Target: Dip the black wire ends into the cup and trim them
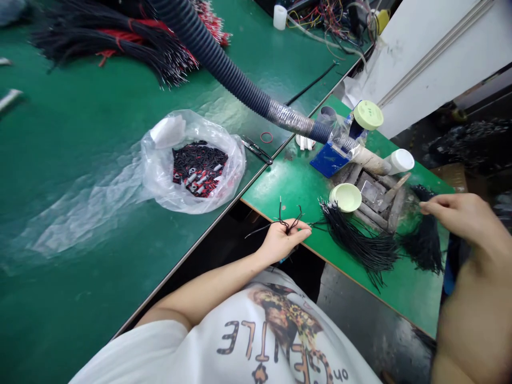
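Observation:
My left hand (283,240) is closed on a few thin black wires (286,220) at the front edge of the small green table (304,186). Their ends stick up past my fingers. My right hand (460,213) is pinched shut over a bunch of black wires (424,242) on the right, fingertips touching its top. Another fanned bundle of black wires (360,242) lies between my hands, beside a pale green cup (346,197).
A clear plastic bag (192,160) of small black and red parts lies on the large green bench (80,160). A dark corrugated hose (224,64) runs to a blue fixture (330,158). Black and red wire bundles (120,37) lie far left. Tweezers (256,149) rest near the bench edge.

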The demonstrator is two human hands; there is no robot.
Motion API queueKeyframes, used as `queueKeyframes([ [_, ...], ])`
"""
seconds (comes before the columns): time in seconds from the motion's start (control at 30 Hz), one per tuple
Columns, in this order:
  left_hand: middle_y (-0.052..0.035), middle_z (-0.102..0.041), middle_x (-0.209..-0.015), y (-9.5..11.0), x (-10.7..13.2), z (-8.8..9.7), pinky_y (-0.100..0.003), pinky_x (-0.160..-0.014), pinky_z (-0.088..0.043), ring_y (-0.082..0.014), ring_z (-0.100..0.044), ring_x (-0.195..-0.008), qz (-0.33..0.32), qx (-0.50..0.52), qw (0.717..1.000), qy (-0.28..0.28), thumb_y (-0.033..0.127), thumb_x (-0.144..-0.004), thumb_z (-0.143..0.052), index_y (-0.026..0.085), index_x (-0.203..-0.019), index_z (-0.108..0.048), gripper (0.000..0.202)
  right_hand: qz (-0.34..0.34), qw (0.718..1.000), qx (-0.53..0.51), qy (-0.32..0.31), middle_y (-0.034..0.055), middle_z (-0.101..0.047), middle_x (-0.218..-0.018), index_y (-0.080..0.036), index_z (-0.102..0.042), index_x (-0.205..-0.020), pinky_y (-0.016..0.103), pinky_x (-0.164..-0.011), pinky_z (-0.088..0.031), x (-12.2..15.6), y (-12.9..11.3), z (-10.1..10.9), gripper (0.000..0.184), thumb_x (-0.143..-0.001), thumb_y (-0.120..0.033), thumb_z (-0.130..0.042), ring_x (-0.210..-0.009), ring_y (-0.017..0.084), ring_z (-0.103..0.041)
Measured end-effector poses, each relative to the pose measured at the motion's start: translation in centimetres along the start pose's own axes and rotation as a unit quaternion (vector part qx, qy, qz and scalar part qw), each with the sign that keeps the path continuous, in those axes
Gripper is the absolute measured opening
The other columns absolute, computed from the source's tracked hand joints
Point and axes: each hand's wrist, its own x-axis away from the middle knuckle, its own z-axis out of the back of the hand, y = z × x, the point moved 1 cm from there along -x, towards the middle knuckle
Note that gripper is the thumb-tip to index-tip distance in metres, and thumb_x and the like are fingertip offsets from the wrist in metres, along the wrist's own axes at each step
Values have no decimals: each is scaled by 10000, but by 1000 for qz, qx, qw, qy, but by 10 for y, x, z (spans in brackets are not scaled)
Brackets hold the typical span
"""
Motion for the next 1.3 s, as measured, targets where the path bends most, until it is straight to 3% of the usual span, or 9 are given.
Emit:
queueKeyframes([
  [0.1,84,-323,-481,2,-1,1,-206,-467,-195,-43,-243,-462,-3,1,1000,-13,449,-723,-749,102,-818,-725,361,-6,996,78,49,80,-678,-675,-220,-726,-748,313,-571,-302,42,-8,7,181,-770,-390,-667,-593,187,-511],
  [0.23,78,-351,-493,5,1,2,-206,-470,-190,-39,-260,-470,10,17,999,-44,450,-710,-766,99,-795,-714,365,142,964,-47,220,80,-703,-787,-177,-686,-774,275,-621,-364,87,-63,-26,260,-897,-350,-537,-729,175,-612],
  [0.43,103,-284,-451,9,16,-4,-228,-412,-76,-27,-171,-391,107,113,976,-151,528,-751,-719,99,-840,-693,438,208,945,-123,221,79,-689,-804,-175,-699,-819,290,-699,-409,95,-127,-86,292,-953,-318,-482,-754,184,-604],
  [0.63,104,-265,-418,16,27,-6,-241,-401,-55,-36,-131,-375,139,151,955,-214,611,-784,-641,92,-849,-687,525,208,926,-190,252,113,-695,-1004,-196,-710,-1053,433,-888,-416,126,-138,-76,229,-884,-310,-605,-972,280,-599],
  [0.83,106,-272,-435,11,33,-14,-237,-387,-74,-34,-153,-368,150,148,936,-282,644,-776,-631,137,-742,-602,510,233,848,-475,28,46,-671,-892,-236,-689,-858,334,-767,-494,162,-173,-70,91,-878,-288,-618,-831,194,-626],
  [0.97,110,-273,-439,9,37,-18,-231,-386,-82,-27,-171,-367,150,132,941,-273,646,-727,-681,189,-634,-434,528,197,833,-517,-10,23,-623,-793,-203,-609,-703,287,-696,-465,160,-186,-78,162,-835,-280,-663,-740,157,-580],
  [1.07,95,-323,-443,11,40,-18,-220,-399,-131,-31,-214,-379,125,115,947,-274,650,-748,-661,173,-667,-484,515,162,808,-565,-42,7,-579,-731,-191,-574,-641,273,-645,-445,159,-186,-84,235,-827,-294,-674,-672,135,-537],
  [1.2,50,-425,-413,4,38,-14,-215,-368,-165,-46,-238,-338,110,146,948,-260,695,-834,-504,107,-842,-644,605,101,721,-682,-70,3,-600,-725,-191,-607,-664,268,-651,-472,161,-179,-87,209,-814,-300,-705,-691,138,-572],
  [1.3,-9,-570,-485,-8,32,-12,-222,-368,-338,-89,-419,-339,124,187,949,-223,703,-833,-496,83,-949,-657,651,89,638,-761,-78,11,-674,-763,-216,-650,-768,333,-777,-517,164,-167,-82,112,-844,-292,-682,-781,173,-647],
])
